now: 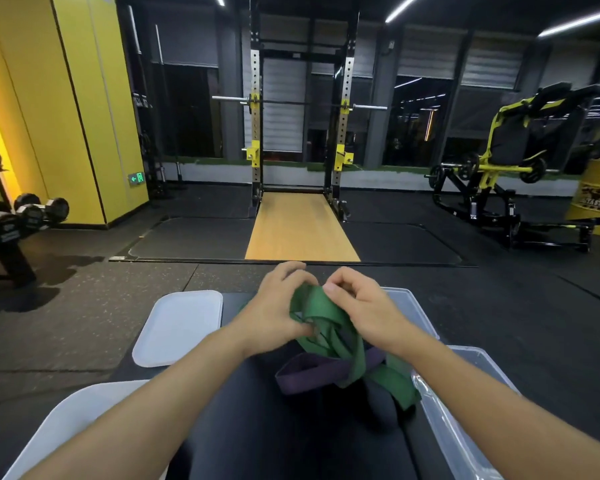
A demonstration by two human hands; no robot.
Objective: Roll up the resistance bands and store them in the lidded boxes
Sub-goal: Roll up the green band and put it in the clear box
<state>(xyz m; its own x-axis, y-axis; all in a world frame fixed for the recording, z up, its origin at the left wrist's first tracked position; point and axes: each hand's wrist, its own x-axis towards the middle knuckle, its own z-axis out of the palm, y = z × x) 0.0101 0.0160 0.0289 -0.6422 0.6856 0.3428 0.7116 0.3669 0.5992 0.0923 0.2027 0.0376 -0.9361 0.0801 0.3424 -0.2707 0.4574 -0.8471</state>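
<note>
The left hand [274,313] and right hand [364,306] pinch the green band [309,303] in their grip, likely to start the roll, with the box [444,420] open at 4 o'clock.

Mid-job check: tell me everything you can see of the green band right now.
The green band is a wide, flat, dark green strip, rubbery-looking, in loose twisted loops, not rolled yet. The left hand and right hand pinch its upper folds above the black bench. Its lower part drapes across the purple band and ends beside a clear box.
</note>
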